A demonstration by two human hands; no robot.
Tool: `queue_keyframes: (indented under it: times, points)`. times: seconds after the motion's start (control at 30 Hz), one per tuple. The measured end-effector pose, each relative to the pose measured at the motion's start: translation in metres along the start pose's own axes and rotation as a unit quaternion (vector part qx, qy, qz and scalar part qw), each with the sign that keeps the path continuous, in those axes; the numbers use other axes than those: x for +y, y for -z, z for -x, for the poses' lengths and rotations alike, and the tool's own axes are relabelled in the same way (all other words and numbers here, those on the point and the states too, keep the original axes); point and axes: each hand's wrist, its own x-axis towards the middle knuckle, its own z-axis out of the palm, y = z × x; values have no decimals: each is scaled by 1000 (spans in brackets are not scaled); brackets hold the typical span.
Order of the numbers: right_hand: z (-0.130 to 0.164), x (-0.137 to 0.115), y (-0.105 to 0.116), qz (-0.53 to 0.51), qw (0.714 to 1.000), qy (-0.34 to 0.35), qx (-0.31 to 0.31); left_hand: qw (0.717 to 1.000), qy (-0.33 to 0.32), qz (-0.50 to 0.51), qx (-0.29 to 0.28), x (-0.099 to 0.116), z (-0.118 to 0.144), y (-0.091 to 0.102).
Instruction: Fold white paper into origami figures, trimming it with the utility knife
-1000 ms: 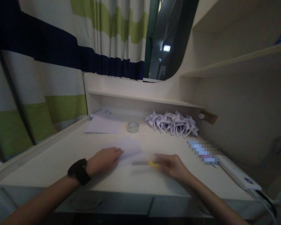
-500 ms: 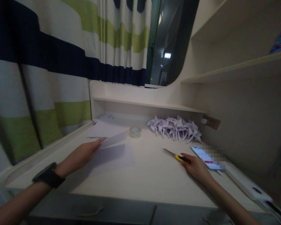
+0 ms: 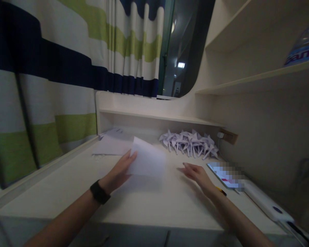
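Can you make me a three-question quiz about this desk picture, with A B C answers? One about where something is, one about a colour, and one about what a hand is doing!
1. Where is the heap of paper pinwheels?
A. At the back of the desk, under the low shelf
B. On the floor
C. In the right hand

2. What colour is the band on the left wrist?
A. Red
B. Black
C. Pink

3. What is the left hand doing?
A. Lying flat with nothing in it
B. Holding a cup
C. Holding a sheet of paper with one edge lifted off the desk

Answers:
1 A, the heap lies by the back wall.
2 B, the band looks black.
3 C, its fingers grip the sheet's left edge, while the right hand is open and holds nothing.
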Motion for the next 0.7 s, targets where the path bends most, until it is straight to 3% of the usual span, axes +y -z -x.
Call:
queue_keyframes:
  times: [0.07, 0.13, 0.23, 0.33, 0.4, 0.47, 0.53, 0.6, 0.7]
  points:
    - [-14, -19, -19, -183, 976, -55, -103, 999, -13, -3, -31, -10, -15, -15]
    - [-33, -28, -35, -271, 946, -75, -161, 997, -18, 8, -71, -21, -28, -27]
    - [-60, -22, -52, -336, 933, -38, -126, 994, -13, 14, -108, -42, -42, -38]
    - [-74, -3, -62, -376, 924, -21, -66, 988, -2, 4, -153, -62, -46, -34]
    - [-76, 9, -64, -387, 921, -25, -46, 980, -16, -101, -170, -74, -43, -24]
    - [-73, 18, -64, -388, 920, -37, -44, 943, -60, -271, -184, -84, -36, -12]
    - [-68, 23, -62, -380, 922, -49, -48, 885, -80, -412, -202, -91, -26, -1]
    - [-65, 24, -59, -363, 929, -60, -39, 843, -88, -489, -207, -95, -13, 8]
    - [-63, 21, -58, -318, 943, -95, -7, 821, -103, -520, -213, -90, 6, 23]
